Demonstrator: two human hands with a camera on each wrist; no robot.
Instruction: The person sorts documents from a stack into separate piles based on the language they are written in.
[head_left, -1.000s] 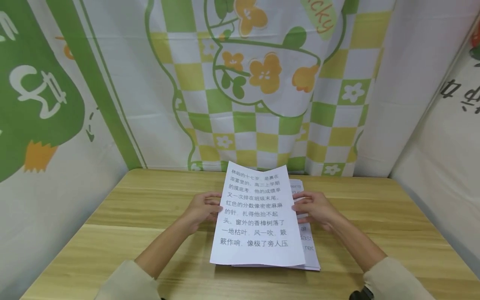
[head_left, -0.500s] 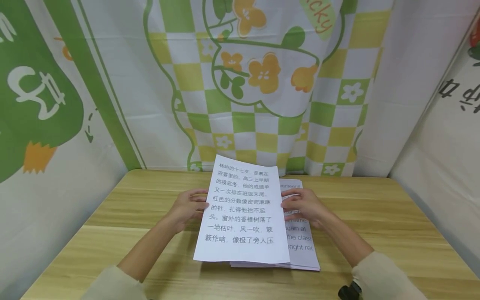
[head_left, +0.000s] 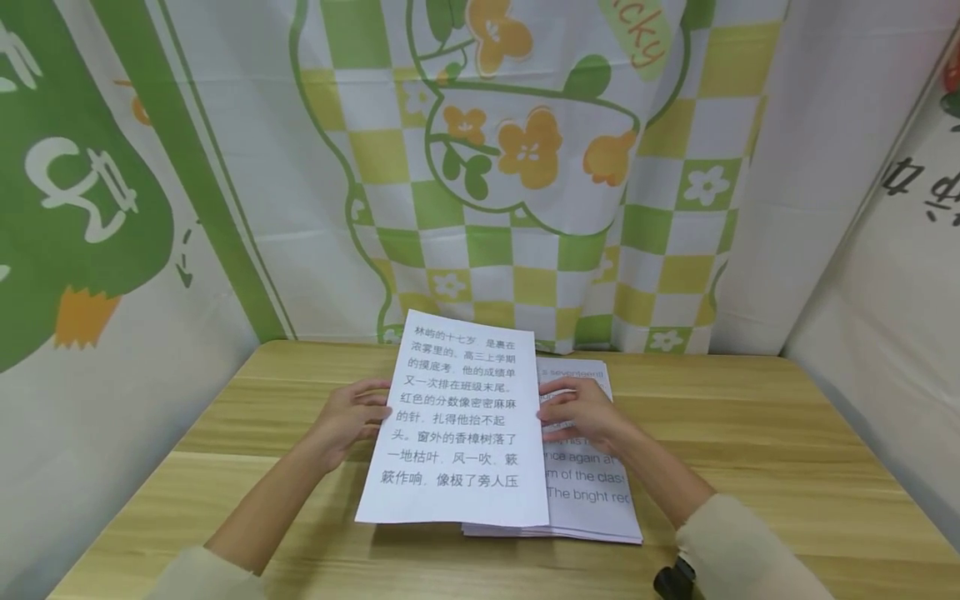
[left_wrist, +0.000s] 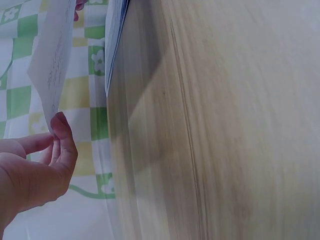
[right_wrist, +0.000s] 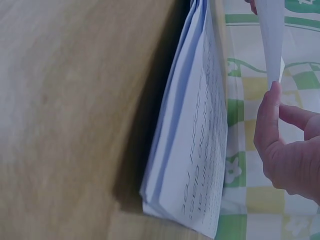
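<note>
paper [head_left: 453, 425], white, oblong and printed with dark chinese characters, is held up above the table [head_left: 750, 433], partly overlapping the left side of a stack of sheets [head_left: 592, 492] and standing apart from it. whether it is one leaf or several cannot be told.

grip: left hand [head_left: 345, 421] pinches the left long edge between thumb and fingers, at about mid-height; right hand [head_left: 581, 412] pinches the right long edge at a similar level, in front of the stack.

handling, by judgement: very light, limp across its width, with little stiffness of its own; the far edge already dips slightly between its corners. it should crease readily if squeezed inward, and tear if pulled hard. smooth faces may slide over other sheets. opposite long edges, near the middle, appear the sound place to take hold, with a light fingertip pinch.

materials: stack is of white sheets with english print on top, edges loosely aligned, layers parting slightly along the near side in the right wrist view. table has a wood-grain surface, pale yellow-brown, with rounded far corners. cloth [head_left: 510, 283] behind hangs in soft folds, with green and yellow checks and flowers.
</note>
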